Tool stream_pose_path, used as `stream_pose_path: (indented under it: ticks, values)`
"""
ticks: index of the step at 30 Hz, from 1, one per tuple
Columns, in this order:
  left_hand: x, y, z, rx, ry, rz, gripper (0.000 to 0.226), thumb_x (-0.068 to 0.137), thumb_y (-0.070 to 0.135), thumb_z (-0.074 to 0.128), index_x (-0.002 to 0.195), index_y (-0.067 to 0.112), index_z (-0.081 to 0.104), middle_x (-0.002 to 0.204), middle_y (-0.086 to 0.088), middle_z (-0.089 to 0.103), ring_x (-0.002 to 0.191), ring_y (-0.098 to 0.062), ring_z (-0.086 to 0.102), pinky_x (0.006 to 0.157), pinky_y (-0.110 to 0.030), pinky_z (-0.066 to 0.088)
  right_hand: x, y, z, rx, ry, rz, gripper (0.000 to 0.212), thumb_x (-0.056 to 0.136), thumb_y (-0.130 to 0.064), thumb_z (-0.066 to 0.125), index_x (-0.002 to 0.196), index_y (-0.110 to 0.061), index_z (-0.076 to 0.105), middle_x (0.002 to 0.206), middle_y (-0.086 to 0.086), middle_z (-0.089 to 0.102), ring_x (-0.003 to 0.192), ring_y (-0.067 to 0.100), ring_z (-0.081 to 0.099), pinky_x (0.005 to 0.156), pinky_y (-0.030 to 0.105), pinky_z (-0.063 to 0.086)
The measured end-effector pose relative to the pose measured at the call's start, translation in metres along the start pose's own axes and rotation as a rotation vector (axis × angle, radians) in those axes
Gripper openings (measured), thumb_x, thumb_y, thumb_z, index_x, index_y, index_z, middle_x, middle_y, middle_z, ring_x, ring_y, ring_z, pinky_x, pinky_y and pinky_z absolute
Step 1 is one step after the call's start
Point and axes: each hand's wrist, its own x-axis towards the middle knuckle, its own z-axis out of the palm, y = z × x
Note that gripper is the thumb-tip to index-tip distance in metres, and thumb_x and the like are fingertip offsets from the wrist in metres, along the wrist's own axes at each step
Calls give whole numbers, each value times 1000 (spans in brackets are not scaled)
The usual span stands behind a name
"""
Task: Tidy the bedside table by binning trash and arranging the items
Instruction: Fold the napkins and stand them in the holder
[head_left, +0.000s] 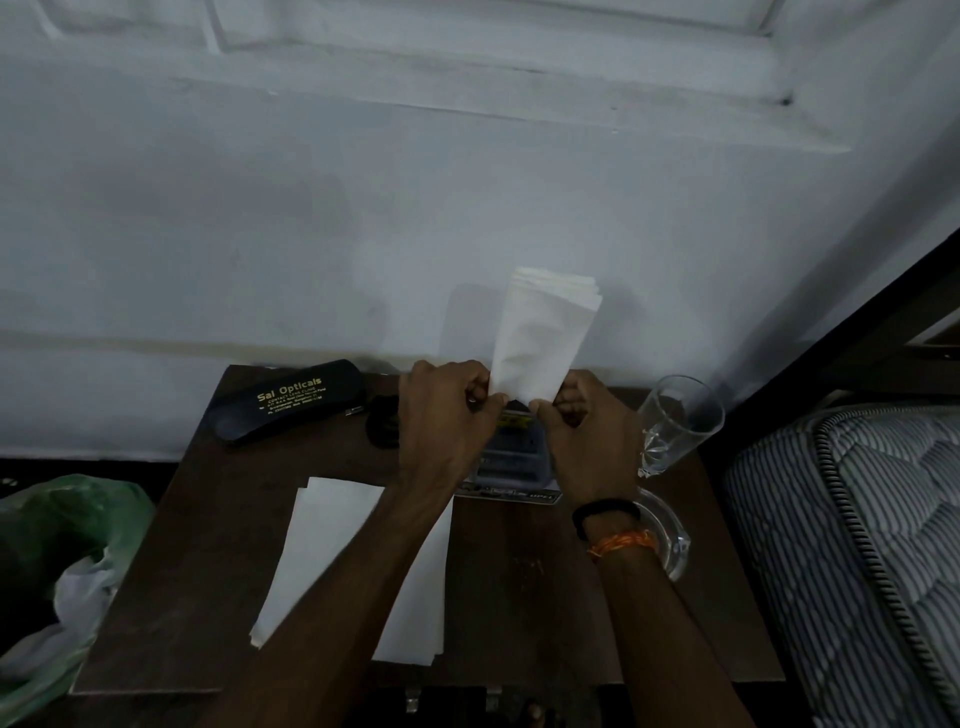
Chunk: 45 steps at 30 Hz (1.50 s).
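Two hands (452, 410) (584, 431) hold tissues (545, 338) above glass (678, 423), case (288, 400)

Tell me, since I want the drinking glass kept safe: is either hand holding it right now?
No: the left hand and right hand both pinch the folded tissues, while the glass stands untouched beside them.

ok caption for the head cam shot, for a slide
Both hands, left and right, hold a folded stack of tissues upright above the bedside table.
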Motion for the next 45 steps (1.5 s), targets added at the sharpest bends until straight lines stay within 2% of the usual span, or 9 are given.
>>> stream_pose_path:
  ticks: [6,12,16,19,23,28,33,38,45]
  values:
    - [0,0,-1,94,38,6,32,79,34,73,63,30,45,57,15,47,64,-18,55,78,-41,43,-2,4,8,-71,17,-47,15,81,-17,77,91,-16,66,86,1,71,78,16,65,73,37,56]
    - [-3,0,2,80,90,11,26,75,36,80,87,23,60,71,11,63,74,-16,55,76,-26,21,-1,5,9,-75,28,-24,13,81,-18,76,89,-16,66,84,0,71,75,13,64,70,31,55]
    - [1,-2,1,52,57,16,35,81,58,66,77,24,61,72,9,63,74,-13,56,78,-35,36,0,5,8,-87,8,-30,12,83,-17,74,92,-15,67,86,1,72,76,11,63,69,24,50]
    - [3,-3,-4,-140,49,43,27,87,44,64,83,18,66,79,5,67,77,-15,60,76,-41,48,0,6,9,-106,0,-28,12,83,-19,74,91,-15,67,86,1,72,78,14,65,69,26,51]
    - [4,-6,-7,-174,-2,67,27,89,35,65,76,12,65,64,2,65,60,-14,60,64,-42,52,1,-2,6,35,29,-14,17,86,-25,69,103,-22,66,96,-4,72,84,9,66,76,30,58]
    - [6,-10,-6,-136,-53,79,27,89,36,64,73,14,66,65,3,67,61,-13,62,67,-42,53,4,-4,2,171,38,112,44,90,-27,69,132,-20,57,116,-3,69,92,3,62,80,4,46]
    - [8,-12,-8,-118,-87,74,29,88,38,61,78,13,70,73,2,72,68,-13,65,72,-42,53,5,2,7,279,-51,202,64,91,-27,66,148,-28,38,133,-3,62,103,8,64,92,30,52]
    - [8,-9,-13,-138,-100,63,21,88,30,68,77,13,71,74,2,71,69,-10,62,70,-34,52,8,4,7,191,-91,146,40,86,-6,68,124,-18,62,99,-5,69,89,7,65,84,27,56]
    - [6,-7,-15,-99,-101,51,21,85,27,72,72,11,69,65,3,67,61,-11,58,61,-23,46,4,1,8,-11,-39,21,16,82,-10,72,98,-13,73,90,2,75,79,12,66,69,13,49]
